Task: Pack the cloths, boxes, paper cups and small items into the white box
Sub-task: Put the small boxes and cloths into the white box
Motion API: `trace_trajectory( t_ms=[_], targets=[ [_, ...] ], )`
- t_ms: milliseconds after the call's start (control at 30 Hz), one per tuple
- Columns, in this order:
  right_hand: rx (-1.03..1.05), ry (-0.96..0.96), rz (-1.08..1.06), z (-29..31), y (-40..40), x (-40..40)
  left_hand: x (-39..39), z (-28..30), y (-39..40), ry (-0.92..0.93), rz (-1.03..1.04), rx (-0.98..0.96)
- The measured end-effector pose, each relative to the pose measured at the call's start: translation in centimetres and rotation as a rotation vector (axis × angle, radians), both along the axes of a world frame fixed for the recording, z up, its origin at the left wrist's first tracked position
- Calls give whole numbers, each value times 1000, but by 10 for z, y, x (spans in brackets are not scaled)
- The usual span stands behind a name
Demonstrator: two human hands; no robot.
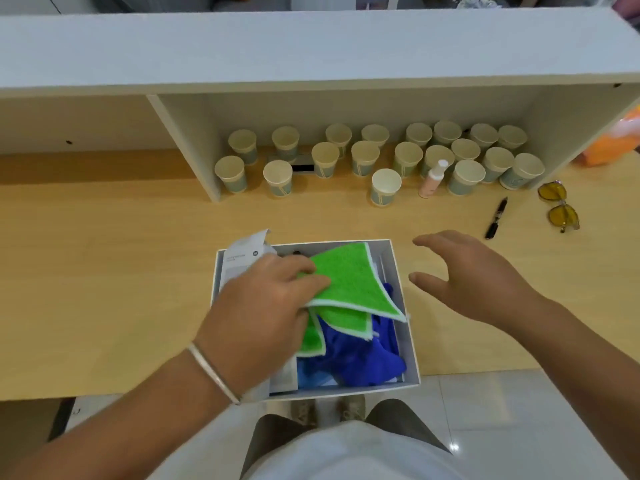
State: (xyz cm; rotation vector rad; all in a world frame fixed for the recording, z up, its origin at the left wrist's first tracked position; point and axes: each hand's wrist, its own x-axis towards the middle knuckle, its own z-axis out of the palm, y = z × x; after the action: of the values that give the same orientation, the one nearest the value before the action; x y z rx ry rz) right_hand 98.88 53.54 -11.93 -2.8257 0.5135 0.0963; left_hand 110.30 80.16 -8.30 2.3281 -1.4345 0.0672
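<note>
**Left hand on green cloth in white box, right hand free**

White box [410, 344] sits at the near edge of the desk [104, 271], open top, partly overhanging the edge. Inside: green cloth [349, 282] with white trim on top, blue cloth [360, 358] bunched under it toward the near side, a small white carton [242, 258] standing tilted in the far-left corner, sticking out above the rim.

Left hand [263, 306]: grip closed on the green cloth, thumb on top, fingers under its left edge. Cloth is folded, partly lifted, still over the box. Silver bangle [213, 372] on that wrist.

Right hand [474, 275]: grip open, fingers spread and curled slightly, holding nothing. It hovers just right of the box, over the desk, not touching the box wall as far as I can tell.

Paper cups [363, 157]: all upright in loose rows under the white shelf [311, 50] at the back of the desk, well apart from the box. One cup [385, 187] stands out front. Small pink bottle [433, 178] upright among the right-hand cups.

Right of the cups on the desk: black pen [496, 218], yellow-lensed glasses [559, 206], orange item [613, 143] at the frame edge, blurred.
</note>
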Motion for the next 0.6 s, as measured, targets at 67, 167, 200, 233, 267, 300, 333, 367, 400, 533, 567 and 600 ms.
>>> trace_trajectory(
  t_ms=[67, 167, 200, 233, 267, 300, 333, 367, 400, 533, 567, 600],
  targets=[
    [23, 0, -7, -8, -3, -4, -14, -19, -12, -11, -28, 69],
    [39, 27, 20, -25, 0, -9, -29, -57, -28, 67, -66, 386],
    [39, 41, 34, -31, 2, -10, -33, -71, -30, 118, -75, 509],
    [41, 54, 45, -37, 5, -11, -36, -84, -32, 167, -82, 608],
    [46, 62, 56, -43, 9, -11, -39, -96, -34, 199, -85, 665],
    [55, 65, 67, -49, 12, -12, -41, -107, -36, 220, -86, 705],
    [70, 66, 78, -55, 16, -12, -43, -117, -37, 247, -87, 743],
    [89, 64, 89, -62, 20, -12, -43, -125, -38, 275, -82, 775],
    [111, 56, 99, -68, 23, -11, -41, -132, -39, 292, -74, 800],
    [161, -7, 79, -79, 31, -6, -26, -134, -43, 327, -95, 824],
    [163, -17, 73, -80, 31, -7, -23, -128, -41, 358, -96, 792],
    [167, -18, 68, -79, 31, -7, -20, -122, -36, 379, -91, 733]
  ],
)
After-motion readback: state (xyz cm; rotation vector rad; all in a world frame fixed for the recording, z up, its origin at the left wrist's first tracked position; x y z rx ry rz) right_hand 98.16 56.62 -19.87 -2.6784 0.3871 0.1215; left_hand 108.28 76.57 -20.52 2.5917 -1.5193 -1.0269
